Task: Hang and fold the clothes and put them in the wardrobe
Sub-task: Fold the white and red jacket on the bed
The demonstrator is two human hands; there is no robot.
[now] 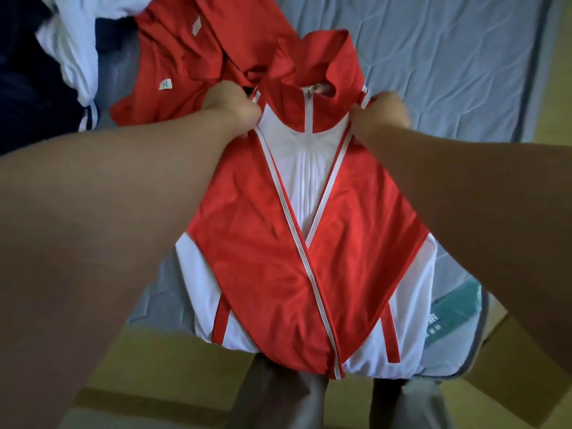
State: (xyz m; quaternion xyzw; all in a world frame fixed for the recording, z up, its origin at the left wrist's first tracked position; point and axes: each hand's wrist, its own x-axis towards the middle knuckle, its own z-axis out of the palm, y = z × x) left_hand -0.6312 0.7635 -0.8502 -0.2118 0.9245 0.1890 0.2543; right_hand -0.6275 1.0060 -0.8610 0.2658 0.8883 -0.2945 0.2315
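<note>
Jacket [278, 243] held by left hand [230, 105], right hand [382, 114] (teal label [455, 308] illegible).

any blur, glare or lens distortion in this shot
Head view: wide-angle lens bulges both forearms near the edges; the left hand and right hand pinching the red and white zip-up jacket are slightly blurred; lighting is soft and even, with mild sheen on the red fabric and no hard glare; the dark navy clothes at top left are nearly black.

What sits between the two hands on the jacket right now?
In the head view, between the left hand and right hand lies only the jacket: its red collar and white zipped chest panel.
</note>
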